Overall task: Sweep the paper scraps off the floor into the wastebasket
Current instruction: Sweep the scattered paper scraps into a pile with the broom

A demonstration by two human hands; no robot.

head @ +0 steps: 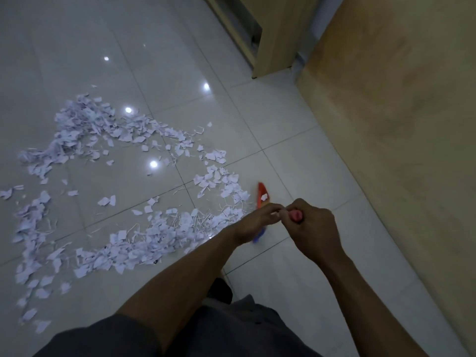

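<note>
both hands, left hand (253, 222) and right hand (313, 228), clenched on a broom (263, 195) (mostly hidden), lower centre; paper scraps (123, 191) across floor (296, 155) at left.

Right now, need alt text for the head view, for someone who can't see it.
Seen from above, a person's left hand and right hand grip the pink handle of a broom whose orange head meets the glossy tiled floor. White paper scraps lie in a loose ring to the left. Wooden furniture stands on the right; no wastebasket is visible.
</note>
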